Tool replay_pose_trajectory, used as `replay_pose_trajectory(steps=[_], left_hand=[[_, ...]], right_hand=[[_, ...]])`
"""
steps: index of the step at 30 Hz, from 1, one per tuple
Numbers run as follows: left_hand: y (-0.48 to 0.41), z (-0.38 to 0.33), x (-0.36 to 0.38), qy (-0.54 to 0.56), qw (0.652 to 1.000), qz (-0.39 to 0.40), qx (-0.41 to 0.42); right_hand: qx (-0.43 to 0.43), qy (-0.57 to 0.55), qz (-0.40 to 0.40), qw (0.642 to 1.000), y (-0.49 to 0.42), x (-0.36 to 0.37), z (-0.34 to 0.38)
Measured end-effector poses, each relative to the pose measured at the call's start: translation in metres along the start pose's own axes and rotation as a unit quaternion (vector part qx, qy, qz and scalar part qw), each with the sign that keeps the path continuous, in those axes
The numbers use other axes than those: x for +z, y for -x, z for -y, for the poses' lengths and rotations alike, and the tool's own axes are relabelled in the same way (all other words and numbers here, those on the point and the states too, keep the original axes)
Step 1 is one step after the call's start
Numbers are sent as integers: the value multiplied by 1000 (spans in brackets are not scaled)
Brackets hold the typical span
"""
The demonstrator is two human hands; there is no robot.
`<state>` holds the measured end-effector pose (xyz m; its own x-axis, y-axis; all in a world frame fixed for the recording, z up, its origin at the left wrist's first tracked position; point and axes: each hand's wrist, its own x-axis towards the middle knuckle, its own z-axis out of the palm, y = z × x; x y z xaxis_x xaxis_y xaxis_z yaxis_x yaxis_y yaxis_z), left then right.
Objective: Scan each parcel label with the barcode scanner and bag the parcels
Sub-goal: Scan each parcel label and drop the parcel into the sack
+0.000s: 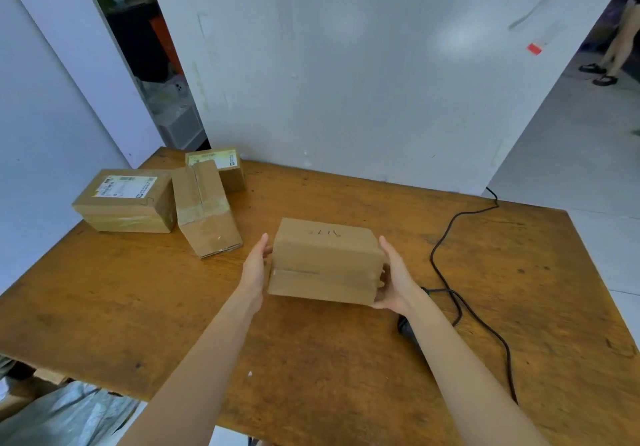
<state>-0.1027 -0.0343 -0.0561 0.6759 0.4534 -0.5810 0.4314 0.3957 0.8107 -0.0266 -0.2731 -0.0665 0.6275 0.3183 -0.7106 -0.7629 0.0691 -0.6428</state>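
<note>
A plain cardboard parcel (323, 260) is at the middle of the wooden table (138, 307), held between both hands. My left hand (255, 269) presses flat on its left end and my right hand (394, 279) grips its right end. No label shows on its visible faces. The black barcode scanner (410, 333) lies on the table under my right forearm, mostly hidden, with its black cable (450, 293) running off to the back right. Three more parcels stand at the back left: a labelled flat one (124, 199), a taped one (204, 208) and a small labelled one (221, 168).
A grey-white wall panel (346, 64) rises right behind the table. A pale plastic bag (65, 411) lies below the table's front left edge. At the far right, a person's legs (620, 40) stand on the floor.
</note>
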Motion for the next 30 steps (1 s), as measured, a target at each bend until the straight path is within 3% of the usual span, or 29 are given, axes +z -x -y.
replay_pose_trajectory(steps=[3,7,12,18,21,24,26,30], left_hand=[[-4,-5,-10,-33,998,28,40],[-4,-11,-10,-81,995,52,31],[2,-6,0,-152,987,55,16],[1,7,5,-168,985,47,11],[0,9,8,-131,990,47,8],[1,9,11,-1,997,66,-48],[2,10,8,76,988,93,-99],[2,19,-6,110,962,181,-175]], right_hand=[[0,-54,43,998,5,-10,7],[-50,45,84,994,15,-15,14],[-129,188,-11,974,19,-9,15],[-185,184,-39,965,20,-6,13],[-192,156,-21,969,19,-6,11],[-232,150,-16,961,19,-6,17],[-266,147,-16,953,20,-5,27],[-318,142,6,938,27,-3,55]])
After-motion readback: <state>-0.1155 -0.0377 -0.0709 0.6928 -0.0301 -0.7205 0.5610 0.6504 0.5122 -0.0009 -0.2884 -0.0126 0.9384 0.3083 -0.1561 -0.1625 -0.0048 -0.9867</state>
